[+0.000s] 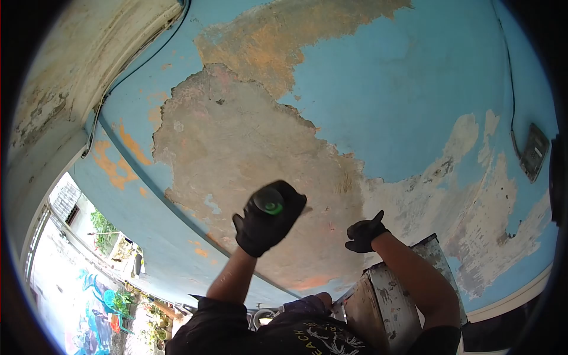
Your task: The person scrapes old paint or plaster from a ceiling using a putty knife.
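The gloved left hand (273, 228) grips a tool (270, 203), green-marked butt facing back: probably light and stiff, best held by its handle. The right hand (362, 235), half-open, seemingly holds nothing. Beyond, the wall's (384, 89) bare plaster (248, 136) looks brittle.

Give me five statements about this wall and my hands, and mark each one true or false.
1. Both hands, left and right, wear dark gloves. True.
2. The paint that remains on the wall is mostly yellow. False: it is mostly blue.
3. The left grip is closed around an object with a green, rounded end. True.
4. The right hand holds a brush. False: no brush shows in it.
5. The green plants are at the right edge of the view. False: they are at the left, outside.
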The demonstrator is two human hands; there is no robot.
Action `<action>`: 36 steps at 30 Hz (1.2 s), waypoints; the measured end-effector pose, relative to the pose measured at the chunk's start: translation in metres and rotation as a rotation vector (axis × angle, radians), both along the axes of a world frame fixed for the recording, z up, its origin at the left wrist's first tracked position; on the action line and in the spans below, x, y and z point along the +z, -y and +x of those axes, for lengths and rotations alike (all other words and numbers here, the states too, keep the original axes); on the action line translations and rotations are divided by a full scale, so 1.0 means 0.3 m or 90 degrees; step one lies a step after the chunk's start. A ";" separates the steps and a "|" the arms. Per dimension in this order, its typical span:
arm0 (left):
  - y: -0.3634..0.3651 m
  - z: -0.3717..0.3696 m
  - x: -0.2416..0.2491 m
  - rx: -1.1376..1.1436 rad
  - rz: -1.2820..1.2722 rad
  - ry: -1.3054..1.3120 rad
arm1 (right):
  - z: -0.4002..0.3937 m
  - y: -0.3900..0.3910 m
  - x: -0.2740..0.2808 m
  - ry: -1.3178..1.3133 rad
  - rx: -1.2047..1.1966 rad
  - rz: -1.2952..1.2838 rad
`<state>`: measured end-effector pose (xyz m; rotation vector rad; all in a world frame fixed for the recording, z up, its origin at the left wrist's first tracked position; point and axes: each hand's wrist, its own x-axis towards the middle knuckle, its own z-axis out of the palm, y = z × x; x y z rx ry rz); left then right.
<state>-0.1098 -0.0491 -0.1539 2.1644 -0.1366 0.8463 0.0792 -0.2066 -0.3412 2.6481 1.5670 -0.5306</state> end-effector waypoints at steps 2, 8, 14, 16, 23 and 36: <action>0.022 -0.013 -0.177 0.061 -0.166 -0.095 | 0.011 -0.001 0.008 0.006 -0.002 -0.037; 0.066 -0.054 -0.491 0.097 -0.057 -0.162 | -0.008 0.003 0.009 -0.035 0.001 -0.049; 0.086 -0.092 -0.497 0.168 -0.159 -0.378 | -0.028 -0.002 0.035 -0.034 0.008 -0.088; 0.085 -0.097 -0.507 0.167 -0.171 -0.413 | -0.029 0.004 0.038 -0.041 0.012 -0.097; 0.099 -0.119 -0.476 0.187 -0.156 -0.459 | -0.020 0.006 0.028 -0.028 0.021 -0.147; 0.116 -0.125 -0.536 0.184 -0.205 -0.444 | -0.044 0.013 0.076 -0.027 0.061 -0.163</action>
